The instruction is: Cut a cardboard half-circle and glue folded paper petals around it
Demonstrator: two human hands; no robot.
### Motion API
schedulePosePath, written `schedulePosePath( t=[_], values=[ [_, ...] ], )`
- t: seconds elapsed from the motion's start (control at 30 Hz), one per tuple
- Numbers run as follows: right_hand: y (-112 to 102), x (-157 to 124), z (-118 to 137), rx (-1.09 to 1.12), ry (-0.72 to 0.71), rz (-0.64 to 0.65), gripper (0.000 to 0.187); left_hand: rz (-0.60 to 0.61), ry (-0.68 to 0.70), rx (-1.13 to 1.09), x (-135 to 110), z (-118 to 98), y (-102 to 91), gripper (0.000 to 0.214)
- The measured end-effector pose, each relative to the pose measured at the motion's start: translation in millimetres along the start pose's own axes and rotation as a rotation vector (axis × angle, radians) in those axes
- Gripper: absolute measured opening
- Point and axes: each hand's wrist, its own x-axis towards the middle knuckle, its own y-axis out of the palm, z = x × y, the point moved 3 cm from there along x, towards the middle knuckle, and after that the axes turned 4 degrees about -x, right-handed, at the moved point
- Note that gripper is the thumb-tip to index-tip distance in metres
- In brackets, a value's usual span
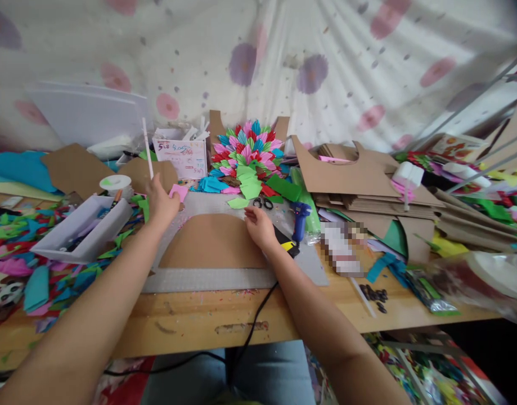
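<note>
My left hand (160, 201) is raised at the left of the mat, its fingers closed around the lower end of a thin white stick (147, 147) that points upward. A small pink paper piece (180, 193) shows by its thumb. On the grey mat (216, 280) lies a brown half-round cardboard piece (214, 244), straight edge toward me. My right hand (260, 226) rests over that cardboard's right edge, fingers loosely bent and apart, with nothing seen in them. Just beyond it are black-handled scissors (263, 203) and light green paper leaves (248, 183).
A blue glue gun (299, 220) stands right of the mat, its black cord (258, 315) crossing the table edge. Behind is a colourful paper-petal piece (252, 146). Cardboard stacks (363, 174) fill the right; a white tray (83, 228) sits among paper scraps on the left.
</note>
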Motion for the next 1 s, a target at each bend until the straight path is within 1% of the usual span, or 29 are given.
schedulePosePath(
  t=[0.03, 0.07, 0.13, 0.2, 0.3, 0.37, 0.43, 0.5, 0.6, 0.67, 0.77, 0.83, 0.87, 0.93, 1.0],
  values=[
    [-2.5, -0.8, 1.3, -0.022, 0.001, 0.0, 0.032, -0.071, -0.049, 0.034, -4.6, -2.5, 1.2, 0.053],
    [-5.8, -1.7, 3.1, -0.05, 0.002, -0.002, 0.033, -0.078, -0.062, 0.046, -9.4, -6.6, 4.0, 0.052],
    [-14.6, -3.3, 8.4, -0.13, 0.007, -0.007, 0.034, -0.001, -0.053, 0.044, -18.8, -14.6, 10.3, 0.048],
    [-25.7, -5.2, 14.7, -0.252, 0.021, 0.008, 0.034, 0.069, -0.019, 0.048, -27.3, -19.1, 12.6, 0.043],
    [-42.7, -10.1, 22.6, -0.514, 0.045, 0.073, 0.031, 0.138, 0.03, 0.061, -37.3, -18.7, 9.8, 0.035],
    [-50.5, -15.3, 24.5, -0.696, 0.05, 0.138, 0.03, 0.18, 0.029, 0.066, -42.0, -16.7, 7.7, 0.033],
    [-53.6, -21.7, 22.6, -0.835, 0.062, 0.201, 0.031, 0.196, 0.029, 0.07, -45.8, -16.4, 6.4, 0.031],
    [-52.9, -27.8, 17.5, -0.92, 0.09, 0.235, 0.032, 0.189, 0.056, 0.075, -49.4, -18.5, 5.3, 0.03],
    [-50.0, -33.0, 9.3, -0.963, 0.128, 0.205, 0.03, 0.188, 0.127, 0.086, -55.2, -22.3, 2.9, 0.029],
    [-49.9, -33.0, 6.0, -0.912, 0.144, 0.152, 0.027, 0.193, 0.153, 0.095, -58.3, -23.1, 0.4, 0.028],
    [-52.4, -27.9, 5.3, -0.67, 0.129, 0.079, 0.026, 0.177, 0.155, 0.103, -60.0, -23.4, -3.3, 0.028],
    [-52.9, -22.3, 5.9, -0.42, 0.129, 0.041, 0.024, 0.156, 0.155, 0.098, -60.0, -24.6, -4.5, 0.029],
    [-51.8, -19.4, 5.6, -0.271, 0.154, 0.026, 0.022, 0.146, 0.157, 0.093, -60.1, -25.6, -4.6, 0.03],
    [-45.6, -14.6, 3.6, 0.054, 0.253, 0.009, 0.021, 0.138, 0.164, 0.08, -61.2, -27.4, -3.6, 0.031],
    [-34.8, -12.0, 1.1, 0.343, 0.372, 0.018, 0.026, 0.147, 0.157, 0.06, -63.0, -27.9, -1.4, 0.032]
  ],
)
